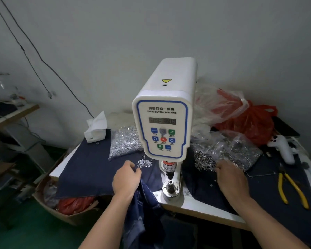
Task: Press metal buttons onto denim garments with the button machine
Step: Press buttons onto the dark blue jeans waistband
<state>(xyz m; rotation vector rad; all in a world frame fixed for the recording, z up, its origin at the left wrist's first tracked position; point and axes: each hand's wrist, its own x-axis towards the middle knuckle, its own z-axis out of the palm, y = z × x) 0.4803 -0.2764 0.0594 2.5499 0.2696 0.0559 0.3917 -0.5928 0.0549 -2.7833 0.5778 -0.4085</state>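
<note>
A white servo button machine [164, 112] stands at the front edge of a work table [201, 206], its control panel facing the camera and its lower die [170, 185] bare beneath the punch. Dark denim cloth [90, 169] covers the tabletop on both sides of the machine.

The left hand [127, 180] rests on the cloth just left of the die, fingers curled toward a small loose heap of silver tacks [144, 162] — whether it pinches one I cannot tell. Under its wrist a denim garment [142, 205] hangs over the table edge. The right hand [230, 178] lies on the right, its fingertips at the edge of a spill of metal buttons [206, 159] from a clear bag [237, 150]; its grip is hidden too.

A larger bag of tacks [123, 141] sits behind the left hand, with a tissue pack [95, 130] beyond it. Yellow-handled pliers [291, 190] lie at the far right — near a white controller [282, 146] and red plastic bags [250, 121].
</note>
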